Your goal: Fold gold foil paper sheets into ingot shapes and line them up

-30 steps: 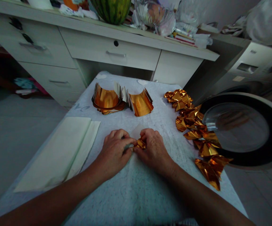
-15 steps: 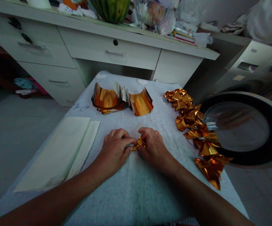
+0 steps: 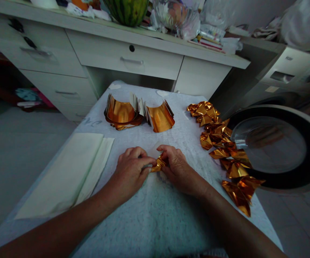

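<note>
Between my hands, low over the table, is a small crumpled piece of gold foil paper (image 3: 158,164), with a pale translucent sheet showing faintly behind it. My left hand (image 3: 133,165) pinches its left end between thumb and fingers. On the other end, my right hand (image 3: 176,165) has its thumb and fingers closed. Farther back lie two curled stacks of gold foil sheets, a left stack (image 3: 121,111) and a right stack (image 3: 160,117). Down the table's right side runs a row of several folded gold foil pieces (image 3: 231,159).
A stack of whitish paper sheets (image 3: 66,172) lies on the left of the cloth-covered table (image 3: 149,222). An open washing machine door (image 3: 275,147) juts toward the table's right edge. Behind stand white drawers (image 3: 128,59), with a watermelon (image 3: 126,11) on the counter.
My right thumb and fingers have shifted slightly to the right, uncovering more of the gold foil. The left hand stays where it was.
</note>
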Action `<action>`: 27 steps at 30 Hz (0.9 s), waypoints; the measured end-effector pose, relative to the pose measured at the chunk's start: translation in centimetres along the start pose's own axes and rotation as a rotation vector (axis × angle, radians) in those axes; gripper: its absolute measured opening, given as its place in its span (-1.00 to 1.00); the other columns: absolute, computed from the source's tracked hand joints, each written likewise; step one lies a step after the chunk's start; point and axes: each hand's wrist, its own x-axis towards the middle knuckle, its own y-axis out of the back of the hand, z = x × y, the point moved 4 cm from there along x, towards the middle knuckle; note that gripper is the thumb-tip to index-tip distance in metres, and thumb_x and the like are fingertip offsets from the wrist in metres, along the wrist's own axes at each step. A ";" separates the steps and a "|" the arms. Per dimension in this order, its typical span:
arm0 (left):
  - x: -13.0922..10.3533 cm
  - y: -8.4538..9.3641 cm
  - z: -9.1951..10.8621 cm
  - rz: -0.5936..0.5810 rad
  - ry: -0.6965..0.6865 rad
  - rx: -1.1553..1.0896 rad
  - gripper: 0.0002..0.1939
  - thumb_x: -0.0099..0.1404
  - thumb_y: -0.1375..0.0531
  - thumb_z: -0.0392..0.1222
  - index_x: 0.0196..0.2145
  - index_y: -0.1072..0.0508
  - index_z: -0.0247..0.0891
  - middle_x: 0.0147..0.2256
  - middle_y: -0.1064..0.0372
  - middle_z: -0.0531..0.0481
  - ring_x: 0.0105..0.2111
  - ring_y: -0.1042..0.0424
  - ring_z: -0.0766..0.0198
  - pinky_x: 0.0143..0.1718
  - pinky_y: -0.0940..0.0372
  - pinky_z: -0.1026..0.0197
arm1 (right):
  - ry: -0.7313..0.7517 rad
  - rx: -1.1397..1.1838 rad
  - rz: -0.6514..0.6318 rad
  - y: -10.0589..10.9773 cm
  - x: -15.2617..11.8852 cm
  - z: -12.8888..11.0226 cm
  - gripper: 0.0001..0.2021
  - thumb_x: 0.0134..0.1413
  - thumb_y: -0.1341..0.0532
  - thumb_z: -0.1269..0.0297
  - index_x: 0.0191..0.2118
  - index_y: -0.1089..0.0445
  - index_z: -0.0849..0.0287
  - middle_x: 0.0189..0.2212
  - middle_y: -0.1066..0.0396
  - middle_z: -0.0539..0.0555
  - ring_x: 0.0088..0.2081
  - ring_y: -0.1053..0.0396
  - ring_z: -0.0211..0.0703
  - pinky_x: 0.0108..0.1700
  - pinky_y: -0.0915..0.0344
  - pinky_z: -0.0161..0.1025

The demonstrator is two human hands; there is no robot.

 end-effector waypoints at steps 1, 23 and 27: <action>0.0 0.0 0.0 -0.001 0.000 -0.001 -0.72 0.22 -0.19 -0.37 -0.19 -0.56 -0.03 -0.24 -0.32 0.00 -0.14 -0.25 0.11 -0.12 -0.17 0.02 | -0.002 0.001 -0.008 0.0 0.0 0.0 -0.46 0.02 -0.14 0.60 0.13 -0.12 0.09 -0.16 -0.32 0.09 -0.15 -0.22 -0.11 -0.03 -0.16 -0.11; -0.1 0.2 0.4 -0.009 -0.011 0.004 -0.72 0.23 -0.17 -0.35 -0.15 -0.54 -0.06 -0.22 -0.32 -0.01 -0.13 -0.25 0.09 -0.11 -0.17 0.00 | -0.073 -0.070 0.124 -1.3 0.0 -0.1 -0.45 0.03 -0.20 0.31 0.15 -0.08 0.26 -0.16 -0.34 0.18 -0.13 -0.24 0.02 -0.02 -0.18 0.02; -0.1 0.2 0.3 -0.029 0.001 0.011 -0.71 0.23 -0.18 -0.36 -0.15 -0.53 -0.05 -0.21 -0.32 0.00 -0.12 -0.25 0.09 -0.10 -0.16 0.00 | -0.087 -0.084 0.102 -1.2 0.1 -0.4 -0.41 0.02 -0.18 0.34 0.20 -0.07 0.24 -0.13 -0.33 0.19 -0.13 -0.22 0.03 -0.03 -0.15 0.02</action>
